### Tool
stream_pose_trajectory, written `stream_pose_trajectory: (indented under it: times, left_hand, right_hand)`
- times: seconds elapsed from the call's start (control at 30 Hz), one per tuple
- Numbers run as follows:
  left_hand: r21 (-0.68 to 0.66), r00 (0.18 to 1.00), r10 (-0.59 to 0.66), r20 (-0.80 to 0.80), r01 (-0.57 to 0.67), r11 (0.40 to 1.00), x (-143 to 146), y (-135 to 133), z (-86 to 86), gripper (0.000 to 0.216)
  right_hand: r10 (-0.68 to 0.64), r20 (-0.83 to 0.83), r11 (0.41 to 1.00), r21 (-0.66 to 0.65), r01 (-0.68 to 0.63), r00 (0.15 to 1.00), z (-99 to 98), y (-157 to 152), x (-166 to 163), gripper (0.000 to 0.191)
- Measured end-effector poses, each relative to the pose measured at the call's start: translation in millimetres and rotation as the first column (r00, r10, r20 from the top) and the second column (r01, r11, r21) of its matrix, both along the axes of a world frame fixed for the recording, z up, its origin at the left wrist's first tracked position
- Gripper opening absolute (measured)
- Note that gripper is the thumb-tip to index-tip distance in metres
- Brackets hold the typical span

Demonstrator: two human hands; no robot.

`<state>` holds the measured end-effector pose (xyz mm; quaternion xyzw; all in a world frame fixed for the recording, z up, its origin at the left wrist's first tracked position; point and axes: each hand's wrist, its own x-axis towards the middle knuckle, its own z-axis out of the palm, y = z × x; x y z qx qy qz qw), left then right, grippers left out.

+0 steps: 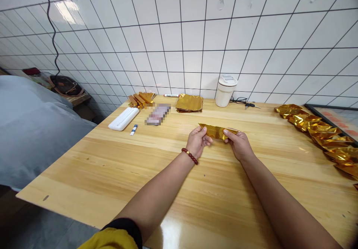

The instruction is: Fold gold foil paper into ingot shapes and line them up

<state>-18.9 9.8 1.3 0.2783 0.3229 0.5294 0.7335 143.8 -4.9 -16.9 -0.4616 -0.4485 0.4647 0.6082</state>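
Observation:
A folded strip of gold foil paper (215, 132) with pointed ends is held above the wooden table. My left hand (198, 141) pinches its left part, thumb on the near face and fingers behind or below. At the other end, my right hand (237, 141) grips the strip between thumb and fingers. Beyond the hands lies a stack of square gold foil sheets (189, 103). Several folded gold foil pieces (310, 128) run in a row along the right side of the table.
Across the wooden table (134, 182) stand a white lidded cup (225, 92), keys (251, 105), glasses (239, 100), a marker (171, 95), folded foil strips (142, 100), a white power bank (123, 119), a small blue-white tube (134, 129) and a blurred-out flat item (158, 114). A tiled wall closes the back.

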Motion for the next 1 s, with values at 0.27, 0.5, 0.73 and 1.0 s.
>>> stream_pose_trajectory:
  times: [0.27,0.5,0.73,1.0]
  left_hand:
    - [-0.079,0.997,0.07,0.032,-0.067,0.995,-0.4,1.2,5.0,0.015]
    - [-0.153,0.989,0.066,0.13,-0.046,0.987,0.5,2.1,6.2,0.022]
    - [-0.131,0.985,0.062,0.161,-0.041,0.991,0.7,1.8,4.3,0.018]
    - [-0.019,0.991,0.018,0.132,-0.015,1.0,2.2,-0.1,1.3,0.016]
  right_hand:
    - [-0.156,0.061,0.988,0.013,0.156,0.986,7.0,-2.2,-7.7,0.043]
    - [-0.102,0.01,0.994,-0.035,0.102,0.995,5.3,-0.3,-5.6,0.049]
    - [-0.062,-0.031,0.998,-0.026,0.061,0.998,3.7,0.7,-3.2,0.053]
    - [-0.063,0.005,0.997,0.038,0.062,0.998,-0.2,3.2,-3.8,0.045]
